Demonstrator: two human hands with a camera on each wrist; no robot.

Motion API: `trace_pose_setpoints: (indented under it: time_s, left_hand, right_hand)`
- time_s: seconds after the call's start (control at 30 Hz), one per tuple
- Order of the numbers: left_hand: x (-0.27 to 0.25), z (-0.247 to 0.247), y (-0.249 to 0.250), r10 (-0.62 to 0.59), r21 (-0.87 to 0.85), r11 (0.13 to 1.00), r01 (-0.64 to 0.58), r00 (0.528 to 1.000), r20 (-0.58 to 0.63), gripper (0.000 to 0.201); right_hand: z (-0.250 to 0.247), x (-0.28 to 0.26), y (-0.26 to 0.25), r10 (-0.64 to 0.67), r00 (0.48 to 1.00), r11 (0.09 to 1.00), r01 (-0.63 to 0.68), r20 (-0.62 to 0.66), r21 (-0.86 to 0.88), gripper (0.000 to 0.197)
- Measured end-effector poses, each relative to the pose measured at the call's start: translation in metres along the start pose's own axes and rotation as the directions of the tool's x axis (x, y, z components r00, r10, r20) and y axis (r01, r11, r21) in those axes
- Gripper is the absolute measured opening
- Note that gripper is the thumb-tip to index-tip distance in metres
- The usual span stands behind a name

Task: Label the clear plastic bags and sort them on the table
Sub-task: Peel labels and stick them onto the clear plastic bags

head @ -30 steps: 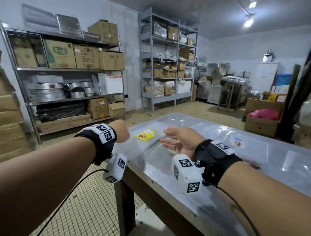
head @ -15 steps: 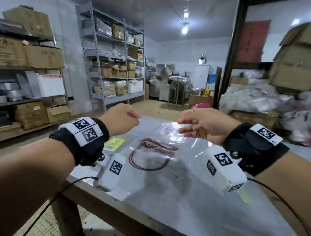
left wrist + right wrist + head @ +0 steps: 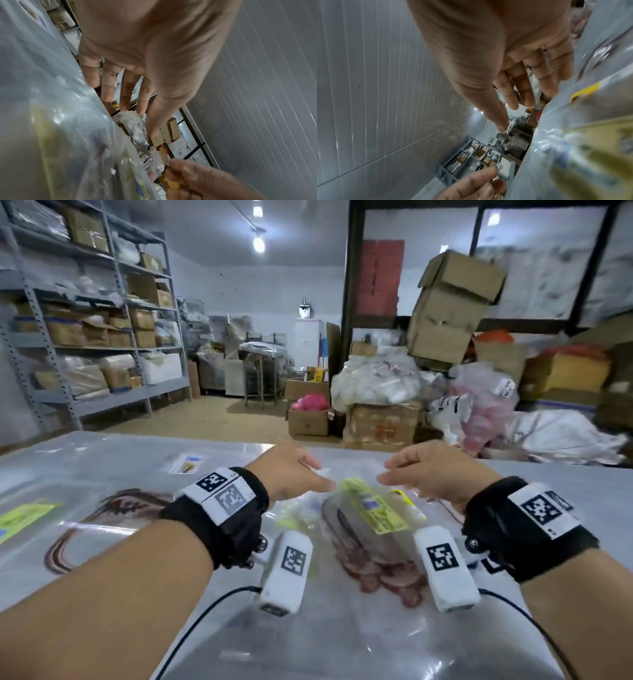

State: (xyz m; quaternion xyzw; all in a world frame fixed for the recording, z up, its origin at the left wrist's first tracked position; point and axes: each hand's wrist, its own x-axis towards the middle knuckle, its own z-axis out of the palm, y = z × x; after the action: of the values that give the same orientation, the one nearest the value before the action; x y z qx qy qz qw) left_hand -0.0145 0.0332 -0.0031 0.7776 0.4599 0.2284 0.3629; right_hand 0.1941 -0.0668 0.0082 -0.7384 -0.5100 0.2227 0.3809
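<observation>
Bags first: your fingers (image 3: 125, 93) are straight and spread on both sides, gripping nothing. Your left hand (image 3: 291, 470) and right hand (image 3: 435, 474) hover palms down, just apart, over a pile of clear bags (image 3: 373, 529) with yellow labels (image 3: 373, 508) and red printing, lying on the table (image 3: 342, 642) right below your wrists. Whether any fingertip touches the plastic, you cannot tell. More labelled bags (image 3: 186, 465) lie flat farther left. Shelves of boxes (image 3: 102, 330) stand beyond the table
</observation>
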Motion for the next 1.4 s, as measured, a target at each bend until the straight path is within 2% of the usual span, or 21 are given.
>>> trace_pose_setpoints:
  time_s: [0.1,0.17,0.23,0.33,0.47,0.6,0.7,0.8,0.83,0.9,0.93,1.0,1.07,1.17,1.23,1.33,1.4]
  left_hand:
    - [0.013,0.017,0.003,-0.041,0.052,0.998,0.038,0.997,0.072,0.057]
    - [0.019,0.025,0.004,-0.044,0.05,0.998,0.041,0.996,0.078,0.057]
    - [0.023,0.03,0.005,-0.026,0.016,1.0,0.025,0.997,0.069,0.054]
    - [0.022,0.038,0.003,0.021,-0.082,0.996,-0.02,1.0,0.02,0.046]
    - [0.013,0.043,-0.006,0.035,-0.272,0.96,-0.061,0.994,-0.101,0.04]
    - [0.004,0.039,-0.011,0.006,-0.365,0.931,-0.029,0.998,-0.066,0.048]
    - [-0.004,0.039,-0.011,0.02,-0.348,0.937,-0.021,1.0,-0.007,0.048]
    - [-0.013,0.041,-0.005,0.067,-0.398,0.917,-0.038,0.996,0.06,0.065]
    - [-0.014,0.042,-0.004,0.081,-0.439,0.897,-0.044,0.995,0.066,0.06]
    - [-0.014,0.043,-0.003,0.077,-0.545,0.837,-0.046,0.996,0.034,0.025]
    - [-0.015,0.042,-0.002,0.049,-0.605,0.796,-0.029,0.999,0.017,0.01]
    - [-0.015,0.039,-0.003,-0.023,-0.715,0.699,0.008,1.0,-0.011,0.01]
    - [-0.013,0.035,-0.005,-0.077,-0.758,0.652,0.019,0.996,-0.04,0.014]
    - [-0.011,0.035,-0.008,-0.096,-0.756,0.653,0.04,0.995,-0.03,0.016]
    - [-0.011,0.036,-0.007,-0.077,-0.745,0.665,0.047,0.997,-0.006,0.015]
    - [-0.009,0.04,-0.007,-0.045,-0.698,0.714,0.057,0.998,0.035,0.014]
    - [-0.008,0.044,-0.007,-0.023,-0.656,0.753,0.048,0.999,0.047,0.013]
  right_hand:
    - [-0.007,-0.001,0.021,0.041,0.998,0.982,-0.03,0.052,-0.188,0.063]
    - [-0.004,-0.002,0.029,0.068,0.993,0.966,-0.043,0.093,-0.255,0.071]
    - [0.002,-0.003,0.035,0.08,0.991,0.967,-0.05,0.111,-0.25,0.07]
    - [0.007,-0.004,0.037,0.062,0.996,0.976,-0.048,0.061,-0.213,0.044]
    - [0.003,-0.001,0.045,0.029,0.998,0.999,-0.031,-0.052,-0.04,0.02]
    - [-0.001,-0.001,0.048,-0.085,0.98,0.991,0.102,-0.18,0.089,0.017]
    - [0.003,-0.003,0.043,-0.128,0.985,0.889,0.167,-0.119,0.427,0.017]
    - [0.012,-0.008,0.039,-0.201,0.979,0.809,0.177,-0.02,0.56,0.03]
    - [0.015,-0.009,0.039,-0.223,0.975,0.821,0.178,0.018,0.543,0.034]
    - [0.019,-0.009,0.04,-0.231,0.972,0.867,0.181,0.053,0.465,0.038]
    - [0.019,-0.008,0.04,-0.2,0.979,0.884,0.168,0.028,0.437,0.035]
    - [0.016,-0.007,0.043,-0.125,0.989,0.927,0.146,-0.082,0.344,0.024]
    - [0.013,-0.005,0.049,-0.104,0.982,0.977,0.131,-0.159,0.169,0.015]
    - [0.014,-0.008,0.053,0.003,1.0,0.999,-0.005,-0.031,-0.039,0.032]
    - [0.015,-0.009,0.052,0.046,0.999,0.992,-0.042,0.025,-0.117,0.033]
    - [0.013,-0.008,0.049,0.011,0.998,0.998,-0.015,-0.057,-0.064,0.017]
    - [0.012,-0.006,0.05,-0.044,0.989,0.998,0.05,-0.14,0.034,0.029]
